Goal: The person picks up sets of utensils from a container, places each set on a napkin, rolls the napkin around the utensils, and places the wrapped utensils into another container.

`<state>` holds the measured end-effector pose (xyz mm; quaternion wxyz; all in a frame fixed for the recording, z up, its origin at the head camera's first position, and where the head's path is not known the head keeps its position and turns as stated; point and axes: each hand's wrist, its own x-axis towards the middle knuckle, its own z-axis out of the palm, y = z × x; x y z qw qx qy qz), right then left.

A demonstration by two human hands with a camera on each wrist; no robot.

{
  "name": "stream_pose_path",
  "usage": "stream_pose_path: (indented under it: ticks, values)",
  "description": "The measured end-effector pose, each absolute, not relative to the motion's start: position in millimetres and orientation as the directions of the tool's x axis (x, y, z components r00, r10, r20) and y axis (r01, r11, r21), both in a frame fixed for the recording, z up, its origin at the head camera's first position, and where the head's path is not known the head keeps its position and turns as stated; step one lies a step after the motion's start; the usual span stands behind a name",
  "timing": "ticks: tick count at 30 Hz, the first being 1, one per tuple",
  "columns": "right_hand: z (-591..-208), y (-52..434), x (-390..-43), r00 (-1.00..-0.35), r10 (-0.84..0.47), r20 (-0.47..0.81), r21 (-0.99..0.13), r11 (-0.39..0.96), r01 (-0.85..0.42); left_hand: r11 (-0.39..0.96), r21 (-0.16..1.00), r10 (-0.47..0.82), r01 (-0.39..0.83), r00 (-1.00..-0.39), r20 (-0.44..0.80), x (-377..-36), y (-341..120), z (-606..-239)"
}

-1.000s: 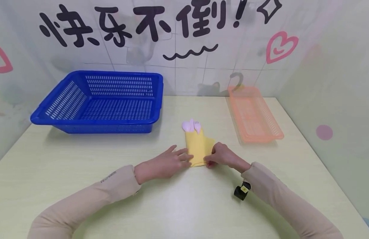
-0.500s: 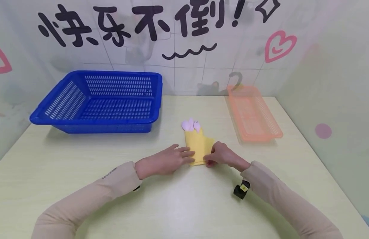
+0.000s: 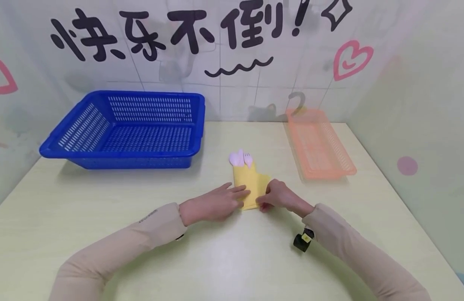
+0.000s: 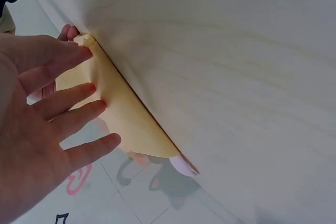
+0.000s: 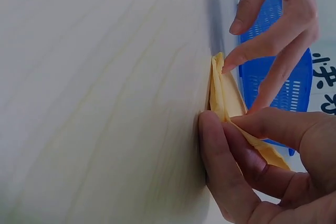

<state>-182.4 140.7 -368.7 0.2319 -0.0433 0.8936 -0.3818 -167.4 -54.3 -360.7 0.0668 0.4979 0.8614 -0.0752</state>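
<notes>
A folded yellow napkin (image 3: 249, 177) lies on the table, with a lilac spoon (image 3: 234, 159), knife (image 3: 241, 155) and fork (image 3: 248, 159) sticking out of its far end. Their lower parts are hidden in the napkin. From the left, my left hand (image 3: 220, 204) rests its spread, fairly straight fingers on the napkin; the left wrist view shows the fingertips against its yellow surface. My right hand (image 3: 280, 195) pinches the napkin's near right edge between thumb and fingers. In the right wrist view, the pinched napkin edge (image 5: 218, 90) appears as folded layers. A loose flap spreads out on the right.
A large blue plastic basket (image 3: 141, 162) stands at the back left. Toward the back right lies a shallow orange basket (image 3: 325, 173). A printed wall rises behind the table (image 3: 224, 259), and another wall borders the right side.
My left hand has shifted a little to the right, its fingers reaching farther over the napkin. The right hand keeps its pinch in nearly the same place.
</notes>
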Motion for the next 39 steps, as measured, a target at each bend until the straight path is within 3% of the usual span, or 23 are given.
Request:
stream_pose_path:
  ticks: [11,18,20,22,25,27,33,39]
  values:
    - [-368,141,-192,-0.873,-0.233,-0.429,-0.703,0.693,0.160,0.537,-0.056,0.816,0.842,-0.535,-0.219,-171,-47,-363]
    - [-368,142,-199,-0.869,-0.216,-0.445,-0.693,0.698,0.182,0.489,0.046,0.872,0.871,-0.490,0.019,-181,-39,-365]
    - [-367,142,-200,-0.872,-0.212,-0.440,-0.689,0.702,0.177,0.539,0.136,0.832,0.831,-0.550,0.068,-184,-37,-365]
    - [-367,141,-201,-0.881,-0.202,-0.427,-0.673,0.721,0.161,0.637,0.234,0.744,0.735,-0.665,0.063,-188,-36,-365]
    - [-365,138,-203,-0.900,-0.185,-0.394,-0.625,0.772,0.115,0.778,0.364,0.552,0.512,-0.834,-0.008,-194,-35,-366]
    - [-364,135,-204,-0.910,-0.175,-0.376,-0.591,0.801,0.090,0.831,0.410,0.441,0.375,-0.894,-0.076,-199,-35,-367]
    - [-362,131,-207,-0.923,-0.180,-0.341,-0.572,0.818,0.051,0.861,0.473,0.305,0.186,-0.934,-0.188,-211,-32,-369]
    - [-362,128,-212,-0.922,-0.184,-0.341,-0.602,0.796,0.064,0.797,0.603,0.201,0.029,-0.955,-0.220,-215,-28,-373]
